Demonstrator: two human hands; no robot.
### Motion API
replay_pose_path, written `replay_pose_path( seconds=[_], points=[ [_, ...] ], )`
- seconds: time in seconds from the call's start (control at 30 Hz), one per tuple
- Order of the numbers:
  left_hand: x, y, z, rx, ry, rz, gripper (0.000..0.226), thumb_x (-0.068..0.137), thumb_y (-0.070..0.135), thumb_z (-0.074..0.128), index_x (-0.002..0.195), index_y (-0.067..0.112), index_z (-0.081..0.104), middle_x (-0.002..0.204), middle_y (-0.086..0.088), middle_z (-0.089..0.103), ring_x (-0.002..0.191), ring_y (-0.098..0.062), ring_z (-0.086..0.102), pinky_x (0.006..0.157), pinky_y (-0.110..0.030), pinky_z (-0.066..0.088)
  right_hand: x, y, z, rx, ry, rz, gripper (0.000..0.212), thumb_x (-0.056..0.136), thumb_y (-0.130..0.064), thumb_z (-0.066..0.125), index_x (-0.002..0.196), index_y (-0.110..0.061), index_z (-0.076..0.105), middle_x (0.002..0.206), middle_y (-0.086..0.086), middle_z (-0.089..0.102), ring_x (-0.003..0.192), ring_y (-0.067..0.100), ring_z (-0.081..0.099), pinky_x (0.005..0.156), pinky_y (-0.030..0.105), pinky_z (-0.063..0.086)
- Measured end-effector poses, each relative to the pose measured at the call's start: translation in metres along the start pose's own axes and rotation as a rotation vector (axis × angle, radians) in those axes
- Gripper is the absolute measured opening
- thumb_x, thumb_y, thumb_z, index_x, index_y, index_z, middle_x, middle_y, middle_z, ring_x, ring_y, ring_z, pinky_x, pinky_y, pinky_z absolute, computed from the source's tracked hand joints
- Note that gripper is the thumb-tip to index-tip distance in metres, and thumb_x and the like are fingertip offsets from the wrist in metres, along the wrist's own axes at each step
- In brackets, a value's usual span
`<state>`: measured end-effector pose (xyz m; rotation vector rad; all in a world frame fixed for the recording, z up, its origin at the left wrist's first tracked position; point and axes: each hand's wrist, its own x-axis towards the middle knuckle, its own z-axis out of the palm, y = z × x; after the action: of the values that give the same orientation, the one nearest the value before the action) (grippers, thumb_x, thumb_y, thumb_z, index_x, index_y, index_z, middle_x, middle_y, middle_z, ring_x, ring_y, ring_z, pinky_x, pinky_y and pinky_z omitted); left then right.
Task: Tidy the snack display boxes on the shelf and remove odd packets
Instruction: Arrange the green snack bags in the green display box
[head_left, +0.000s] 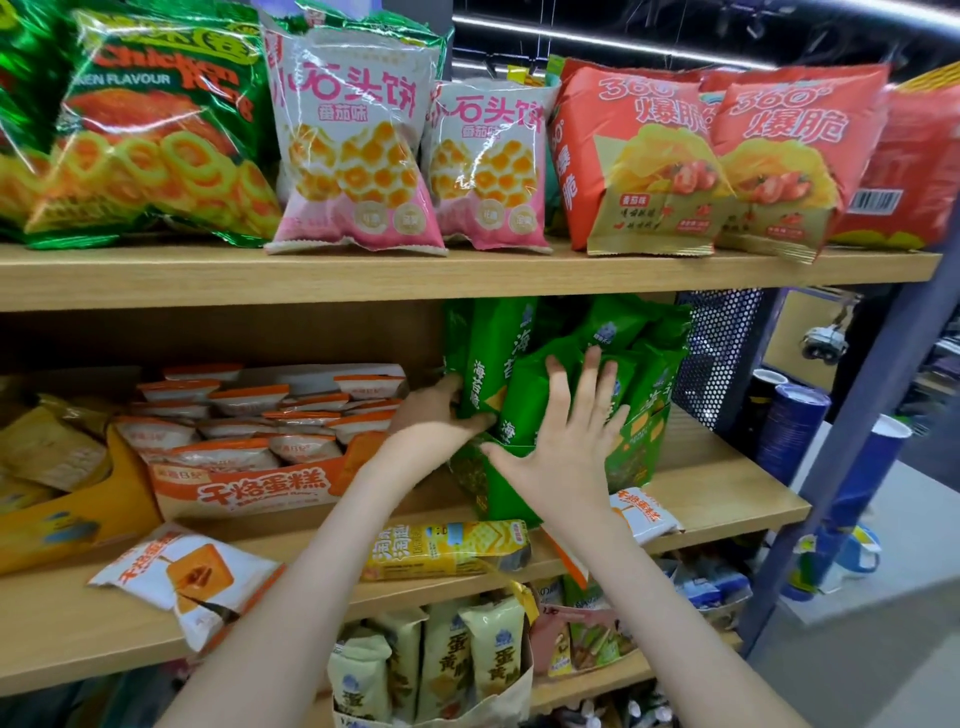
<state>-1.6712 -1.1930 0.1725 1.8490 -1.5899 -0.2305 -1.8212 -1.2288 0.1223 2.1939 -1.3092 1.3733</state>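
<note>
Fingertips of left hand (436, 410) are hidden behind green packets (498, 358). right hand (561, 447) covers much of the green box (639, 452) front. Orange-white packet (644, 512) lies partly under the right wrist. Yellow box (62, 519) is cut by the left edge, red bag (914, 171) by the right. Small print is unreadable.

1. Deep green with white lettering is being shown by the green packets (524, 374).
2. Green with yellow cracker squares is being shown by the green box (639, 447).
3. White with orange lettering is being shown by the orange box (249, 488), and white with orange top bands by its cake packets (234, 400).
4. White, orange lettering and an orange-brown cake picture are being shown by the loose packet (182, 577).
5. Yellow with a grid-marked cracker is being shown by the yellow packet (447, 545).
6. Green with yellow rings is being shown by the ring bags (150, 130), white and pink by the pink bags (353, 145), and red and gold with red tomatoes by the red bags (639, 156).
7. Pale wood grain is being shown by the shelves (311, 280).
</note>
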Motion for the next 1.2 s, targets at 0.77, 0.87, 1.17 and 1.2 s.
replay_pose_path(
  seconds=[0.77, 0.87, 1.17, 1.2],
  points=[
    [-0.004, 0.008, 0.024, -0.155, 0.098, 0.128, 0.043, 0.088, 0.041, 0.063, 0.123, 0.02, 0.049, 0.119, -0.004, 0.061, 0.106, -0.025, 0.059, 0.081, -0.029, 0.048, 0.001, 0.035, -0.011, 0.11, -0.039, -0.059, 0.101, 0.068, -0.064, 0.06, 0.145, -0.015, 0.016, 0.158, 0.013, 0.005, 0.147, 0.034, 0.001, 0.109, 0.068, 0.021],
    [-0.004, -0.001, 0.022, -0.194, 0.071, 0.117, 0.044, 0.089, 0.036, 0.065, 0.126, 0.019, 0.048, 0.125, -0.004, 0.058, 0.113, -0.022, 0.056, 0.087, -0.029, 0.046, 0.0, 0.036, -0.011, 0.127, -0.03, -0.059, 0.101, 0.069, -0.066, 0.06, 0.145, -0.017, 0.014, 0.158, 0.009, 0.003, 0.148, 0.03, -0.001, 0.112, 0.066, 0.019],
    [-0.008, 0.005, 0.017, -0.329, 0.064, 0.032, 0.048, 0.091, 0.03, 0.066, 0.13, 0.014, 0.045, 0.125, -0.004, 0.058, 0.103, -0.009, 0.049, 0.085, -0.022, 0.041, -0.001, 0.034, -0.008, 0.166, 0.035, -0.071, 0.096, 0.07, -0.061, 0.062, 0.143, -0.015, 0.02, 0.156, 0.01, 0.009, 0.147, 0.035, 0.005, 0.109, 0.069, 0.021],
    [-0.007, 0.006, 0.015, -0.333, 0.058, 0.033, 0.047, 0.09, 0.028, 0.067, 0.129, 0.015, 0.045, 0.123, -0.002, 0.058, 0.103, -0.01, 0.051, 0.085, -0.024, 0.044, -0.001, 0.034, -0.007, 0.161, 0.036, -0.079, 0.095, 0.071, -0.06, 0.062, 0.143, -0.015, 0.02, 0.156, 0.01, 0.01, 0.146, 0.036, 0.006, 0.109, 0.069, 0.021]
  ],
)
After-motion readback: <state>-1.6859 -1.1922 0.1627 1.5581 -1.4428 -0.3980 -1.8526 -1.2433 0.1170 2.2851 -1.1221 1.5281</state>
